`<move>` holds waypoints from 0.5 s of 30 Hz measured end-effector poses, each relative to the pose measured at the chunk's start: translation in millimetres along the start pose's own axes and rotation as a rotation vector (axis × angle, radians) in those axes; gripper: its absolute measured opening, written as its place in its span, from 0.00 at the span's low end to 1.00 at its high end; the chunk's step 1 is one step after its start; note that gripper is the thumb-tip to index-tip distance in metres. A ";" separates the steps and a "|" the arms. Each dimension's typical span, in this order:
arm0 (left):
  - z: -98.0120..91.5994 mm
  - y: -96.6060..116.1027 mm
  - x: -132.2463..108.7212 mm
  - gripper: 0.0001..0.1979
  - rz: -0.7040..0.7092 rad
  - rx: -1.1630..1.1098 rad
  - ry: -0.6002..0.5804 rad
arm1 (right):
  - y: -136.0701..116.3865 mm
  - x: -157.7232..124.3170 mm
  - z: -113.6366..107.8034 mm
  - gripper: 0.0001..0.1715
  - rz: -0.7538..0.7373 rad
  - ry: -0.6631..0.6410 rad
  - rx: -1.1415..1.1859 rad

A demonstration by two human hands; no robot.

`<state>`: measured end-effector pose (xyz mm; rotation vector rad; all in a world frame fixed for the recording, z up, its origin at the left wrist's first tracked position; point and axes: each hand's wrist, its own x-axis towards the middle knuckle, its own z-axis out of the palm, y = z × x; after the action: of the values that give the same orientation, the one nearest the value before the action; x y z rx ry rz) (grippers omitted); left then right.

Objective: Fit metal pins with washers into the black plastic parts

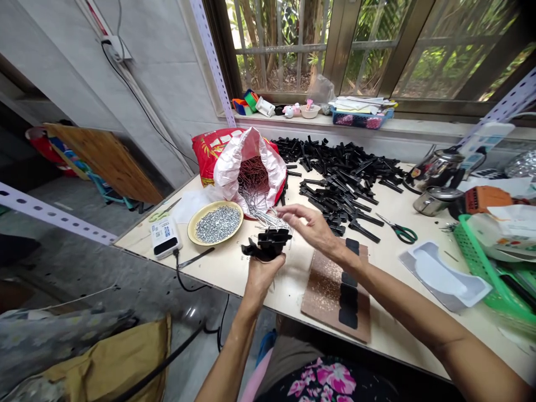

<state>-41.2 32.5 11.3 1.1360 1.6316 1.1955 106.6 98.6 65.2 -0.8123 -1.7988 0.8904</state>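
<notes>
My left hand (262, 272) is closed around a bunch of black plastic clips (270, 244), held upright above the table's near edge. My right hand (309, 224) hovers just over the clips, with its fingers pinched on thin metal wire pins (272, 219). Behind them lies an open red and white bag (247, 162) full of the same wire pieces. To its right a large heap of black plastic clips (343, 173) is spread over the table. In front of my right wrist lies a brown board (330, 290) with black pads on it.
A yellow dish of small metal bits (215, 222) and a white device with a cable (164, 237) sit at the left. Green-handled scissors (397, 230), a white tray (448, 273), a green basket (486, 262) and a kettle (439, 167) stand at the right.
</notes>
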 end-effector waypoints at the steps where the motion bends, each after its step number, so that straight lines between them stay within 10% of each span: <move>1: -2.8 2.1 -0.8 0.11 -0.006 -0.028 0.030 | 7.9 2.7 -6.3 0.15 0.021 0.050 -0.057; 7: -15.1 12.7 -2.0 0.13 -0.020 -0.077 0.226 | 78.9 -3.4 -14.8 0.11 0.396 -0.048 -0.515; 15: -2.9 12.6 3.4 0.12 0.003 -0.044 0.177 | 116.9 -0.8 22.2 0.13 0.480 -0.029 -0.560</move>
<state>-42.3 36.9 23.9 1.0287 1.7262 1.3601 103.2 153.5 -40.4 -1.6449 -1.9395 0.6874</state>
